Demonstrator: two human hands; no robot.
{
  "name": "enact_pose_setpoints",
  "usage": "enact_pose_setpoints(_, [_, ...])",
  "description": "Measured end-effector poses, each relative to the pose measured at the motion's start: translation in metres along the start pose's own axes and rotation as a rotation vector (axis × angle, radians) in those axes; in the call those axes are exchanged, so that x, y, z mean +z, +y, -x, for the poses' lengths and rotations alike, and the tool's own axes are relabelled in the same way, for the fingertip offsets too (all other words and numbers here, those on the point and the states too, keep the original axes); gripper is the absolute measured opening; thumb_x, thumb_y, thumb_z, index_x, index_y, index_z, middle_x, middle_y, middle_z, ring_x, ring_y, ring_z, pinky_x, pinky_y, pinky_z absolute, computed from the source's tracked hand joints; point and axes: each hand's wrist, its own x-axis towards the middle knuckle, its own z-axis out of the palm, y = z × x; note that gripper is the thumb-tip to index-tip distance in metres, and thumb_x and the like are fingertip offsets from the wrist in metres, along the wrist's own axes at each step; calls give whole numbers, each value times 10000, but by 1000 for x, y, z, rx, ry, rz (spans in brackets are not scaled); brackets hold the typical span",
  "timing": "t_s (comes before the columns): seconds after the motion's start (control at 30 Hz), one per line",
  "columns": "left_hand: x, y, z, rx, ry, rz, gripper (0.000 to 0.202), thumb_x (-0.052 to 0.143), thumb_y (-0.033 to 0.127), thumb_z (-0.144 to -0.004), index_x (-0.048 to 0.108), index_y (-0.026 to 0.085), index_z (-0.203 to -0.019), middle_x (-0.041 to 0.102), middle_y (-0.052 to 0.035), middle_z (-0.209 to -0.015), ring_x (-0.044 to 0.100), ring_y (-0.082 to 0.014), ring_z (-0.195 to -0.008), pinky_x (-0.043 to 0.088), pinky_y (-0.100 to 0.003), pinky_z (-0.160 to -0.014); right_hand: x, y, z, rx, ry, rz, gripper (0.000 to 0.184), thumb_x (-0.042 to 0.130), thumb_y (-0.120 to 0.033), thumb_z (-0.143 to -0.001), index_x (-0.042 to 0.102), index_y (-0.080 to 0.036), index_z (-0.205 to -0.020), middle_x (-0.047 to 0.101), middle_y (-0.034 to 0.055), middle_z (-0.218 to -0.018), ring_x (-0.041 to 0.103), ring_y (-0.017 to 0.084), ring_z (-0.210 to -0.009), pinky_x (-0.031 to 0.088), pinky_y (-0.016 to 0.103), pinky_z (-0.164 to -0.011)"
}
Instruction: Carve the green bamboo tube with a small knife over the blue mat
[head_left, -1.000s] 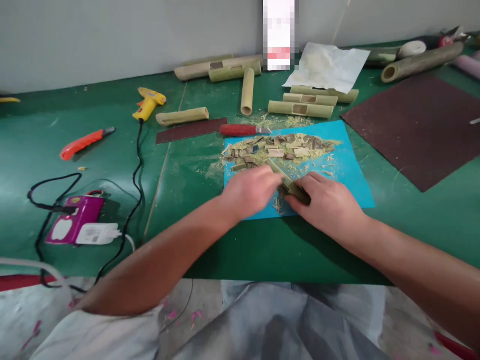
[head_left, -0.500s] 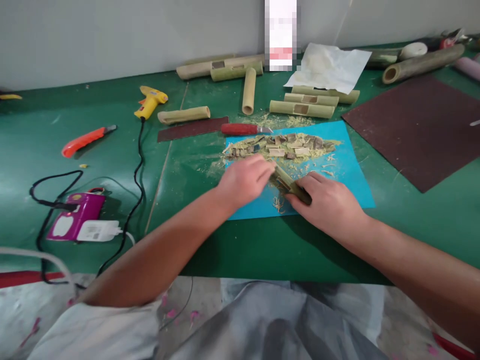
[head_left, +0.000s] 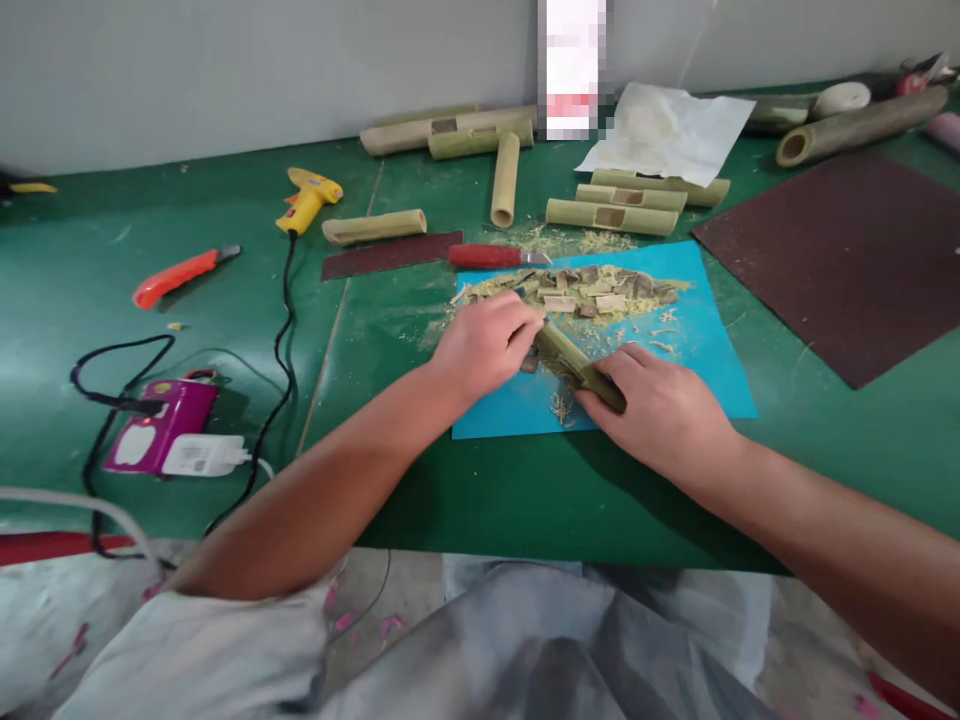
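Observation:
A greenish bamboo tube (head_left: 564, 350) slants over the blue sheet (head_left: 720, 385), its far end pointing up and left. My right hand (head_left: 656, 400) wraps round its near end, thumb below and fingers on top. At the far end, the closed fingers of my left hand (head_left: 484, 345) pinch the tube's tip; their undersides are hidden. Just under my left fingers, a small brown bamboo chip (head_left: 529, 362) lies on the sheet. Beyond both hands spreads a heap of bamboo chips and shavings (head_left: 585, 295). A red-handled carving knife (head_left: 487, 256) rests at the sheet's back edge.
Cut bamboo tubes (head_left: 611, 217) lie at the back, some with rectangular openings. To the left are an orange utility knife (head_left: 180, 280), a yellow glue gun (head_left: 307, 200) and a purple power strip (head_left: 169, 425) with cords. A dark brown sheet (head_left: 840, 270) lies right.
The tube has turned in my hands, so its cut opening shows less. A brown chip now shows below my left fingers. The whole view has shifted slightly.

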Motion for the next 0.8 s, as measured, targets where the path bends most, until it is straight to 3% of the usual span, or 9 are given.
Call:
enact_pose_setpoints(0.13, [1, 1, 1, 33, -54, 9, 288, 464, 274, -1033, 723, 152, -999, 682, -56, -832, 648, -151, -756, 517, -257, -692, 1, 1, 1, -13, 9, 3, 227, 556, -370, -919, 651, -169, -871, 648, 84, -891, 550, 180, -703, 264, 316, -570])
enact_pose_setpoints(0.43, [-1, 3, -1, -16, 22, 68, 264, 523, 250, -1009, 717, 153, -859, 651, -28, -751, 623, -128, -710, 492, -237, -673, -2, -2, -1, 10, -25, 3, 231, 561, -364, -925, 664, -159, -901, 654, 89, -912, 557, 183, -721, 279, 312, -582])
enact_pose_setpoints(0.57, [-1, 6, 2, 25, -36, 98, 266, 504, 266, -1022, 727, 149, -936, 689, -45, -811, 650, -135, -742, 511, -239, -684, -4, -2, -1, 10, -48, 1, 232, 560, -355, -929, 668, -150, -913, 657, 93, -921, 569, 189, -736, 287, 317, -586])
enact_pose_setpoints(0.8, [0, 2, -1, 43, -5, 71, 263, 510, 259, -1017, 734, 142, -943, 696, -53, -809, 664, -145, -743, 525, -248, -691, -3, -3, 1, -4, -29, 19, 245, 545, -355, -940, 676, -148, -924, 669, 92, -922, 564, 179, -715, 276, 318, -576])
